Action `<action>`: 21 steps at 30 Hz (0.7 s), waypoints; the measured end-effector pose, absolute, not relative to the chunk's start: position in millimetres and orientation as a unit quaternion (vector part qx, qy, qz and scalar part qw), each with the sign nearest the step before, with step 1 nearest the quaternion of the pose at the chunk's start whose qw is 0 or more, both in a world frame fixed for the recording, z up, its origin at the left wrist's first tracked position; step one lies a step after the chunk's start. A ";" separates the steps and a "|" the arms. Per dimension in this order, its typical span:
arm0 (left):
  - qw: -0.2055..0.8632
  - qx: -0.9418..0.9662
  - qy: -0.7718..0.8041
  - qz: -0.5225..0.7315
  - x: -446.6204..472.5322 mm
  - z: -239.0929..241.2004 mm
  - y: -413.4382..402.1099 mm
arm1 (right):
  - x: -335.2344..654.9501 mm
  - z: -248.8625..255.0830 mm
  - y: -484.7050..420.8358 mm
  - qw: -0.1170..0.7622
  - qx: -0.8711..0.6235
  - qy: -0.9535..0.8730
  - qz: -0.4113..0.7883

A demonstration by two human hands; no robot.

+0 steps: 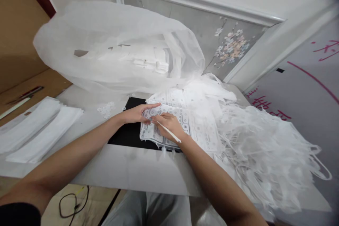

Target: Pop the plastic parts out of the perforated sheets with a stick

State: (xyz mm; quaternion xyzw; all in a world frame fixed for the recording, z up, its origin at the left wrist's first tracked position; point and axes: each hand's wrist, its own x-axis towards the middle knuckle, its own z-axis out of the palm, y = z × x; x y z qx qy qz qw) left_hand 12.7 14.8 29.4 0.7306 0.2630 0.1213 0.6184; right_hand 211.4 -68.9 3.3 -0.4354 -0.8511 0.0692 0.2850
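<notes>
A white sheet punched with round and square holes (169, 122) lies on a black mat (127, 134) on the grey table (137, 169). My left hand (139, 113) lies flat on the sheet's left part, fingers stretched out and pressing it down. My right hand (168, 125) is closed around a thin white stick (169, 132), its tip pointed at the sheet near my left fingertips. More punched sheets (203, 127) lie just to the right.
A big translucent plastic bag (116, 46) with white stacks inside fills the table's back. A heap of white strip scraps (265, 148) covers the right side. Flat white bags (37, 127) lie at the left. A black cable (71, 204) lies on the floor.
</notes>
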 end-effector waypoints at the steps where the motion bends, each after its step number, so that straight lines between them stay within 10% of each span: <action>1: 0.606 0.741 0.263 0.122 12.7 28.8 15.7 | 211.2 3.5 -69.1 0.284 -0.440 -0.849 0.063; 12: 0.513 0.814 0.237 0.131 11.7 22.9 20.9 | 207.5 -1.1 -69.3 0.306 -0.455 -0.836 0.018; 21: 0.535 0.803 0.220 0.140 9.1 19.6 22.7 | 259.0 24.2 -53.6 0.514 -0.588 -0.601 0.169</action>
